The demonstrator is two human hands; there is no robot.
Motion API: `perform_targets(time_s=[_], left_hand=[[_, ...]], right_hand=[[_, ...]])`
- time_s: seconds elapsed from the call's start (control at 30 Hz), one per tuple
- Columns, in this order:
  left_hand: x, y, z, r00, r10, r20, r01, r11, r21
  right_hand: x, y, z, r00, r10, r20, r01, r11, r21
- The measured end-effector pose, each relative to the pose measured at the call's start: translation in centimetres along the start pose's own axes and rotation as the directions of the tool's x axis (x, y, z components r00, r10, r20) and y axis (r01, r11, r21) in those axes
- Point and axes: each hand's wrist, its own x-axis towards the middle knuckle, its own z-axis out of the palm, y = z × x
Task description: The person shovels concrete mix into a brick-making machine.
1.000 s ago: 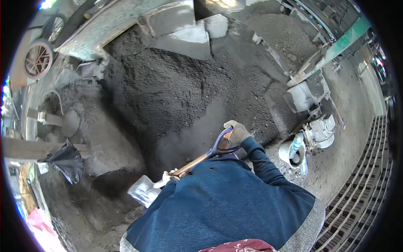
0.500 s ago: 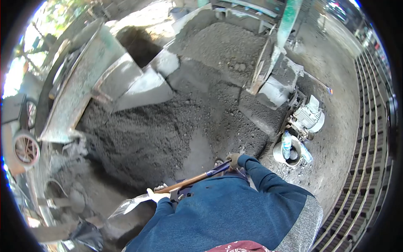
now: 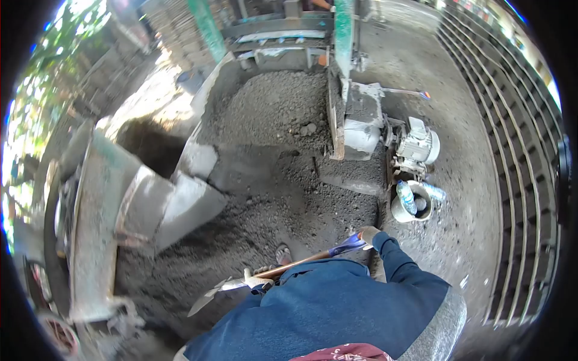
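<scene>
A shovel lies slantwise across the front of my body in the head view, its wooden shaft (image 3: pixel 296 265) running up to a blue handle (image 3: pixel 347 245). My right hand (image 3: pixel 369 235), apparently gloved, is closed round the handle at the right end. Lower on the shaft, near the metal blade (image 3: pixel 211 294), my left hand (image 3: pixel 257 280) in a pale glove grips it. The blade points to the lower left above dark loose material (image 3: pixel 156 283) and carries no visible load. A sandalled foot (image 3: pixel 283 253) shows just beyond the shaft.
Ahead is a walled bay with a heap of grey gravelly material (image 3: pixel 271 108). A rusty metal chute (image 3: pixel 99 210) stands left, near a dark pit (image 3: pixel 147 144). On the right are an electric motor (image 3: pixel 418 144), a bucket (image 3: pixel 397 210) with bottles, and a slatted rack (image 3: pixel 506 150).
My view has turned right, so the heap and bay now sit more central and the chute lower. The shovel stays in both hands; its handle end has shifted right.
</scene>
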Motion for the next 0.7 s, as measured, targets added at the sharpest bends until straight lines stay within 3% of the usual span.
perform_targets(time_s=[0.03, 0.1, 0.13, 0.17, 0.2, 0.23, 0.27, 0.33, 0.37, 0.53, 0.63, 0.67, 0.7], left_hand=[[1.4, 2.2, 0.8, 0.999, 0.049, 0.006, -0.05, 0.998, 0.042], [3.1, 5.8, 3.9, 0.99, 0.139, 0.035, -0.142, 0.984, 0.11], [3.1, 7.9, 5.1, 0.99, 0.125, 0.07, -0.135, 0.98, 0.148], [3.0, 10.5, 6.2, 0.988, 0.111, 0.105, -0.129, 0.974, 0.184], [3.2, 12.3, 7.3, 0.983, 0.115, 0.145, -0.135, 0.982, 0.133], [3.6, 13.9, 8.7, 0.976, 0.118, 0.183, -0.135, 0.988, 0.081], [4.9, 15.5, 9.1, 0.973, 0.12, 0.199, -0.137, 0.988, 0.073], [5.8, 17.1, 10.3, 0.965, 0.18, 0.191, -0.2, 0.976, 0.087], [5.2, 17.8, 11.2, 0.956, 0.233, 0.178, -0.256, 0.959, 0.121], [7.3, 19.7, 10.1, 0.976, 0.191, 0.101, -0.206, 0.964, 0.167], [6.9, 18.5, 9.2, 0.987, 0.157, 0.044, -0.163, 0.956, 0.244], [7.0, 17.9, 8.7, 0.989, 0.142, 0.031, -0.145, 0.954, 0.263], [6.9, 17.1, 8.2, 0.991, 0.133, 0.021, -0.134, 0.95, 0.281]], right_hand=[[0.4, -2.4, -1.5, 0.994, -0.037, 0.106, 0.072, 0.933, -0.353], [3.1, -5.9, -0.4, 0.993, 0.037, 0.109, -0.005, 0.96, -0.282], [5.3, -7.2, 0.4, 0.964, 0.247, 0.099, -0.233, 0.963, -0.139], [3.8, -13.9, -6.5, 0.955, 0.261, 0.139, -0.23, 0.952, -0.204], [5.0, -16.4, -7.2, 0.901, 0.431, 0.054, -0.422, 0.898, -0.12], [10.2, -11.8, -1.0, 0.965, 0.251, 0.075, -0.242, 0.964, -0.109], [9.2, -15.9, -5.4, 0.877, 0.481, 0.007, -0.474, 0.86, 0.192], [11.7, -18.0, -7.1, 0.791, 0.599, 0.127, -0.609, 0.748, 0.263], [12.7, -19.2, -7.5, 0.789, 0.603, 0.116, -0.611, 0.752, 0.248], [12.6, -23.9, -8.6, 0.78, 0.596, 0.189, -0.625, 0.74, 0.248], [10.8, -24.1, -3.7, 0.784, 0.619, -0.049, -0.56, 0.739, 0.375], [9.2, -24.8, -3.8, 0.734, 0.678, 0.049, -0.614, 0.629, 0.477], [8.7, -24.2, -2.1, 0.714, 0.696, 0.071, -0.65, 0.623, 0.435]])
